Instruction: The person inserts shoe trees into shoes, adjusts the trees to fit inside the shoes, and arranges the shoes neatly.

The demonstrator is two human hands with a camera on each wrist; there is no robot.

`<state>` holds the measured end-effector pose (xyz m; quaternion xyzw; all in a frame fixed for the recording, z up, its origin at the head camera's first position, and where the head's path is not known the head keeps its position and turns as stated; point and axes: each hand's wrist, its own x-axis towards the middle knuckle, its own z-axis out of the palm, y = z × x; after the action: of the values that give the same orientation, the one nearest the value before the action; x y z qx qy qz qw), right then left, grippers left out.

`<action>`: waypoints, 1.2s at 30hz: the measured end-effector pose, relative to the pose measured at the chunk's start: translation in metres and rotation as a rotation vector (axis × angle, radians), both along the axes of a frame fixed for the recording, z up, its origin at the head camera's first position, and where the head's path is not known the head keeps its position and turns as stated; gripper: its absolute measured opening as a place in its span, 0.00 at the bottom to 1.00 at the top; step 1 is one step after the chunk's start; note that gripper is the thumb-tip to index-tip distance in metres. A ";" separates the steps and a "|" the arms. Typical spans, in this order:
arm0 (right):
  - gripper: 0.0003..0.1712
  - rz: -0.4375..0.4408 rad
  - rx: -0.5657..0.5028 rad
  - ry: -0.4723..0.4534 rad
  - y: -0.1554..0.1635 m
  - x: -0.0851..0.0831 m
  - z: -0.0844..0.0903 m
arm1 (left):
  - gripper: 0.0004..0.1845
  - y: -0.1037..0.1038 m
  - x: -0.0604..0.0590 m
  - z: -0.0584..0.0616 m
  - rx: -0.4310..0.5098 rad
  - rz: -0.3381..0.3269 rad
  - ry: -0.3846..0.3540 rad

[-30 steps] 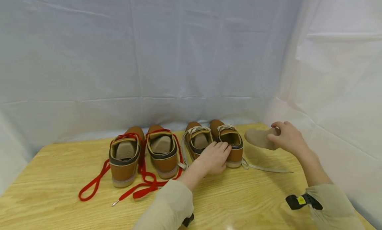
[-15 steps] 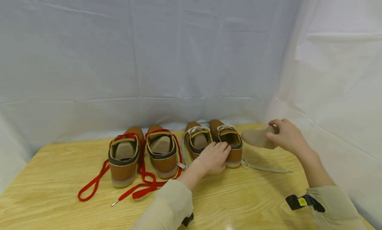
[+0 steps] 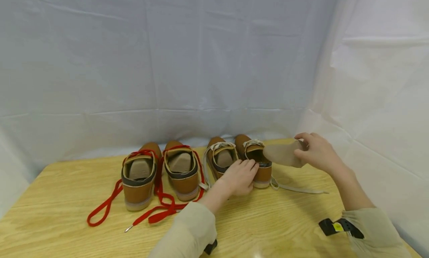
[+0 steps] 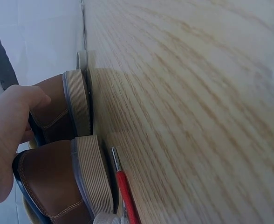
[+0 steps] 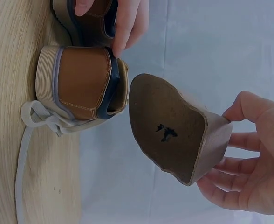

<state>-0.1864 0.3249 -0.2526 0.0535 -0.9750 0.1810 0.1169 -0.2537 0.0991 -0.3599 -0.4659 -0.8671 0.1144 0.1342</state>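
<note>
My right hand (image 3: 316, 150) pinches the wide end of a beige moulded shoe insert (image 3: 283, 153) between thumb and fingers. In the right wrist view the insert (image 5: 162, 126) shows a hollow brown inside with a dark mark. In the head view, its rounded tip overlaps the opening of the rightmost brown shoe (image 3: 264, 174), which has pale laces. My left hand (image 3: 239, 176) holds that shoe at the heel, thumb (image 4: 39, 98) against the back and fingers at the dark collar. Beside it stands the other pale-laced shoe (image 3: 216, 159), partly hidden by my left hand, with an insert (image 3: 224, 158) inside.
Two brown shoes with red laces, one (image 3: 139, 191) and another (image 3: 187, 183), stand on the left, each with an insert inside. Loose red laces (image 3: 164, 215) trail on the wooden table (image 3: 67, 198). A pale lace (image 3: 301, 190) lies at right. White sheeting (image 3: 234, 64) hangs behind.
My right hand has moved left with the insert, whose tip has gone from beside the rightmost shoe to overlapping its opening. The left hand stays at the heel.
</note>
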 end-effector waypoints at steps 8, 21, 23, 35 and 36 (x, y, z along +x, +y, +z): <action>0.26 0.029 -0.011 -0.016 -0.007 -0.004 -0.001 | 0.32 -0.001 0.001 0.000 0.005 -0.009 0.006; 0.25 0.039 -0.019 -0.033 -0.020 -0.012 -0.004 | 0.32 0.000 -0.001 0.001 -0.001 0.003 -0.009; 0.25 0.037 -0.021 -0.034 -0.022 -0.013 -0.004 | 0.32 0.001 -0.001 0.001 -0.001 0.002 -0.007; 0.26 0.034 -0.035 -0.050 -0.030 -0.021 -0.011 | 0.32 0.002 0.000 0.002 -0.027 0.008 -0.008; 0.26 0.031 -0.031 -0.051 -0.030 -0.022 -0.012 | 0.32 0.002 0.000 0.002 -0.027 0.008 -0.010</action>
<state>-0.2086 0.2948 -0.2647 0.0622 -0.9738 0.1993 0.0902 -0.2538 0.1008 -0.3578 -0.4646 -0.8681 0.1241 0.1231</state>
